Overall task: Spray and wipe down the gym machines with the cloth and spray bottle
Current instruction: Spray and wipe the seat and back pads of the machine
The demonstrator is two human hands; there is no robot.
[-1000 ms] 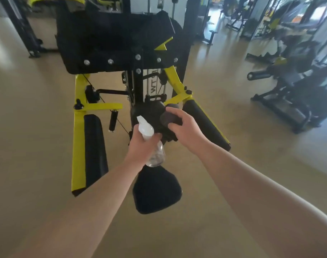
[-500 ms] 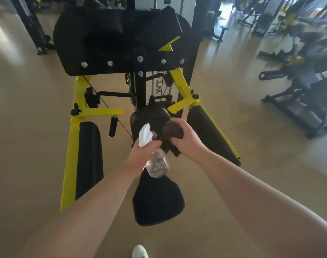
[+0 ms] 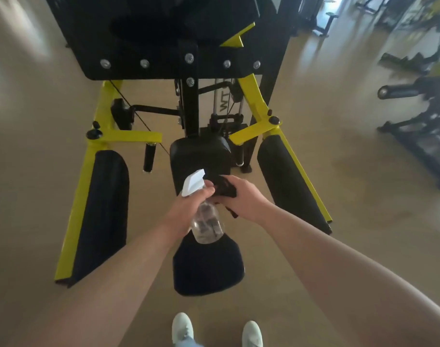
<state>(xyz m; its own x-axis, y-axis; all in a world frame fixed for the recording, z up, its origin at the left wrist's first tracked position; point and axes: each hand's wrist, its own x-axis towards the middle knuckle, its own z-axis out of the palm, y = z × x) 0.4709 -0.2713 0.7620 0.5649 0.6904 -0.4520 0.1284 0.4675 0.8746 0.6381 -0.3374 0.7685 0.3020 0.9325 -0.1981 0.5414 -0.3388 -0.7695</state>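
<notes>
left hand (image 3: 188, 209) grips spray bottle (image 3: 206, 225); right hand (image 3: 246, 199) clutches dark cloth (image 3: 224, 189) above seat pad (image 3: 201, 159).

Floor (image 3: 351, 186): tan, smooth and glossy, running unbroken across the room; faint darker smudges toward the right.
Glare (image 3: 21, 38): broad pale patch on the floor, upper left.
Reflections (image 3: 311, 46): pale streaks on the floor, top right of centre, below a bright opening at the top edge; window or door, cannot tell.
Frame (image 3: 419, 131): black, standing on the floor at the right edge, blurred.
Roller (image 3: 401, 90): dark, on that frame, silver end cap pointing left.
Far equipment (image 3: 411, 21): black with yellow parts, top right, too blurred to identify.
</notes>
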